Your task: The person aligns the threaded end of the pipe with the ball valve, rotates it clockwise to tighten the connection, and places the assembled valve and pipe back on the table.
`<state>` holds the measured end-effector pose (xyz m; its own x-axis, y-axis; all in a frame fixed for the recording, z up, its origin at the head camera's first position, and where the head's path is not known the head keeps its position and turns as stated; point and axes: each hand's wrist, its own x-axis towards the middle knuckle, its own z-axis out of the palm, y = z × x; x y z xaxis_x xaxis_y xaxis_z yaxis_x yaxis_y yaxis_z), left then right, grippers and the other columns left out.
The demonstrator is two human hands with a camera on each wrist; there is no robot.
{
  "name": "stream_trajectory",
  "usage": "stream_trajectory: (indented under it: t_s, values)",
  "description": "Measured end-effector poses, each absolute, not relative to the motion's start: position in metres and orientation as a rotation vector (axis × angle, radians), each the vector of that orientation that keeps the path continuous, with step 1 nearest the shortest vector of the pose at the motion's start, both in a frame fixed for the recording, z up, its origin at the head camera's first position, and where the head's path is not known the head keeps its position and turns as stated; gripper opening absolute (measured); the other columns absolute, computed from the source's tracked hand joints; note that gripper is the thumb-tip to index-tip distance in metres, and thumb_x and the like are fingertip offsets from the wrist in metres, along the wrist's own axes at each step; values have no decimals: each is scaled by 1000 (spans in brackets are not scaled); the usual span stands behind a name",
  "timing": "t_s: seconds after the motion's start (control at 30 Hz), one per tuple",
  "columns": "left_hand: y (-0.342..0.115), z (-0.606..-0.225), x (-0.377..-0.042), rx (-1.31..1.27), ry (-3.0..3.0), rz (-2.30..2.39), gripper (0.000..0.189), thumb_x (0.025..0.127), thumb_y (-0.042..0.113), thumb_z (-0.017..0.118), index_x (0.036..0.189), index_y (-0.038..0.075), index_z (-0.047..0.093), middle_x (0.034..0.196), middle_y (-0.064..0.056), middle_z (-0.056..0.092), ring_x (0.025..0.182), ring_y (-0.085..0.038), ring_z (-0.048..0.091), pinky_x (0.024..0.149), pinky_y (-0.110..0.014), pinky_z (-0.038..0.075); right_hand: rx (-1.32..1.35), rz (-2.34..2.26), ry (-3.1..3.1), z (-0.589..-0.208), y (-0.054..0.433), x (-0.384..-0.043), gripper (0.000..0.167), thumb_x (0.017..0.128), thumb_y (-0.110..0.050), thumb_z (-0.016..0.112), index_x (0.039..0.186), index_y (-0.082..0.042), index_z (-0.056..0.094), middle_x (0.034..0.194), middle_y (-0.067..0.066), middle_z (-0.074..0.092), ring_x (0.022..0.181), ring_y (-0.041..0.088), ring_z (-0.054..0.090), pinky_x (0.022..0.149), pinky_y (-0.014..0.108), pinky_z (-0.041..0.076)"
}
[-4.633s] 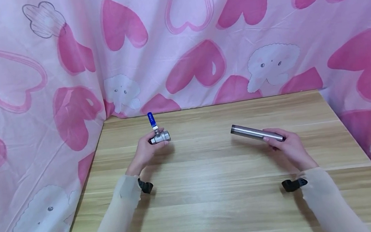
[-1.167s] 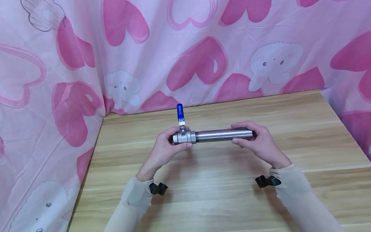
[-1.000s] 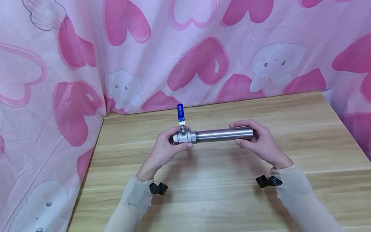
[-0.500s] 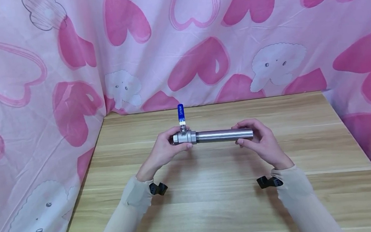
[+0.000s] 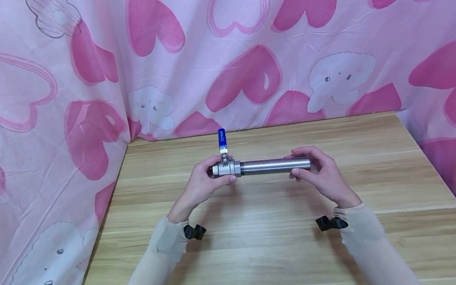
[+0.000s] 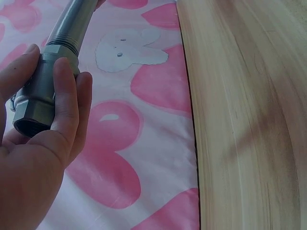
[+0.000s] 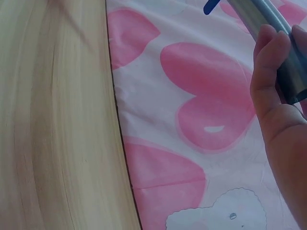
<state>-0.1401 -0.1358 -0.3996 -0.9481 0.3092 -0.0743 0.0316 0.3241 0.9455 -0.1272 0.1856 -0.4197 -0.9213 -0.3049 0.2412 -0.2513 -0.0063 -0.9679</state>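
Note:
My left hand [image 5: 202, 183] grips a steel ball valve [image 5: 226, 169], thumb in front and fingers behind. Its blue lever handle [image 5: 222, 139] points away toward the back. A round steel pipe [image 5: 275, 166] runs level from the valve's right port, and some thread [image 6: 66, 42] shows at that joint in the left wrist view. At the pipe's far end my right hand [image 5: 325, 174] holds it between thumb and curled fingers. The right wrist view shows the pipe's open end [image 7: 292, 93] near that palm. The valve's other port [image 6: 32, 124] faces the left palm, open.
Beneath the hands lies a wood-grain table [image 5: 257, 248]. A pink curtain [image 5: 190, 87] with hearts hangs along its back and both sides. Black wrist cameras [image 5: 195, 232] sit at the cuffs, above the tabletop.
Several seconds ago valve and pipe were held apart; both hands have since come inward and the pipe meets the valve. In the last second the right fingers shifted around the pipe; the left hand stayed still.

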Motion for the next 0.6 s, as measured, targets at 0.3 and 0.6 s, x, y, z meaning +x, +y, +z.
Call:
stream_trajectory:
  t_s: [0.3, 0.6]
  values:
    - [-136, -402, -140, 315, 2347, 1673, 50, 79, 24, 81, 125, 25, 62, 118, -5, 62, 100, -23, 57, 80, -35, 52, -511, -2034, 2304, -421, 186, -127, 37, 91, -4, 64, 127, -4, 53, 109, -2, 65, 69, 12, 64, 59, 25, 55]
    - [-134, -403, -140, 334, 2348, 1678, 50, 79, 24, 81, 125, 24, 62, 117, -4, 63, 100, -23, 57, 80, -36, 52, -357, -1929, 2458, -422, 187, -129, 30, 92, -15, 66, 118, -3, 60, 83, -4, 63, 59, 12, 57, 56, 25, 52]
